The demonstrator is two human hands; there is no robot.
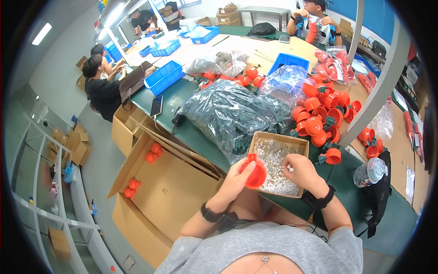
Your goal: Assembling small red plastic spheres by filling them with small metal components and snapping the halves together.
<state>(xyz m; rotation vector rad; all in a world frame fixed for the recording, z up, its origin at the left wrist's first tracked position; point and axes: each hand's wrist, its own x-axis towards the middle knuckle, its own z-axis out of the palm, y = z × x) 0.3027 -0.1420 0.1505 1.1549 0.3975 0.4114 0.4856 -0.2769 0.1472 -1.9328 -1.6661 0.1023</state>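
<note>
My left hand (234, 181) is wrapped round a red plastic cup (256, 175), its round open mouth turned up towards me. Close by on the right, a small cardboard box (301, 147) is filled with small white pieces (277, 160) and a patch of thin metal-coloured parts. My right hand (301, 170) dips into this box with thumb and fingers pinched together; whatever they hold is too small to make out. Beyond the box, a big clear bag (228, 112) bulges with dark green parts. Several more red cups (315, 125), some with dark green pieces attached, are heaped to its right.
On my left, a large open carton (169, 201) holds a few red parts. A phone (156, 105) and a blue bin (164, 77) lie along the table's left edge. A white post (381, 77) rises on the right, near a clear plastic cup (372, 172). Other people sit around the table.
</note>
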